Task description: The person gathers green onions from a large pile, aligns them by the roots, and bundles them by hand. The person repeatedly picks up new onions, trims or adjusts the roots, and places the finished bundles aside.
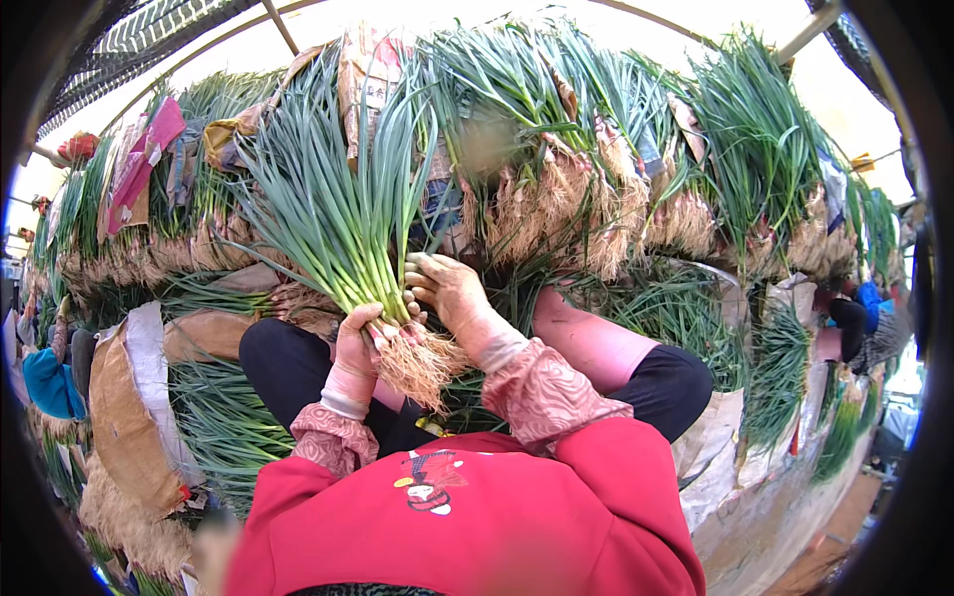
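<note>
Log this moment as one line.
left hand: grips scallion bunch above roots | right hand: touches bunch | surroundings: stacked scallion bundles

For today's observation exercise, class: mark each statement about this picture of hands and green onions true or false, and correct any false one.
1. The left hand grips the bunch of green onions just above the roots. True.
2. The right hand rests flat on the knee, away from the bunch. False: it is at the bunch's base, fingers against the stalks.
3. The bunch's leaves fan upward, away from the person. True.
4. The person's top is blue. False: it is red, with patterned sleeve covers on the forearms.
5. More bundled green onions are stacked behind the hands. True.
</note>
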`<state>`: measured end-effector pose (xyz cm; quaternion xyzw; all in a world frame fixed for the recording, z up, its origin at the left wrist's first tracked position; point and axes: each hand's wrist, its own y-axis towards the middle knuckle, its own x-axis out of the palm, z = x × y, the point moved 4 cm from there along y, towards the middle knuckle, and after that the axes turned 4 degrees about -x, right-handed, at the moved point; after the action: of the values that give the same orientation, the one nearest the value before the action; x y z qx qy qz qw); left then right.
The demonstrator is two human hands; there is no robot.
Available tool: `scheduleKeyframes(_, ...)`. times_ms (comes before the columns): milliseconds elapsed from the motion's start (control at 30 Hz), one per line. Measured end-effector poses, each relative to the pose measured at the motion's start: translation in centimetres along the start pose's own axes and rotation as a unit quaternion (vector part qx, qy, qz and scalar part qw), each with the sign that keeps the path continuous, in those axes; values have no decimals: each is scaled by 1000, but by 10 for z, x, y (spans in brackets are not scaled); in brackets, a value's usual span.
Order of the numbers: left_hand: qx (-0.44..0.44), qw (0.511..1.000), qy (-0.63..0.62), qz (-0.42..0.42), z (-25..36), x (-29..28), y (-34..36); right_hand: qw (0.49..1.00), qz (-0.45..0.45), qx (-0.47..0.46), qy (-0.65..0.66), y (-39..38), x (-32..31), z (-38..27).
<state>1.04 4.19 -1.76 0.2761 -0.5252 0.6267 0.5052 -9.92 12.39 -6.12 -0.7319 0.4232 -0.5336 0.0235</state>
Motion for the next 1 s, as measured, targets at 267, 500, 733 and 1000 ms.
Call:
scheduleKeyframes(267, 9, 1000, -29, 2, 3, 3, -10, 944, 15, -236, -231, -70, 17, -105)
scheduleKeyframes(500, -9, 999, -20, -26, 6, 17, -22, 630, -378, -86, -673, -52, 22, -30)
scheduleKeyframes(733, -11, 999, -6, -51, 10, 18, -21, 263, -309, 201, -892, -49, -52, -43)
scheduleKeyframes(1000, 40, 999, -29, -12, 11, 13, -22, 491, -365, -152, -776, -49, 16, -23)
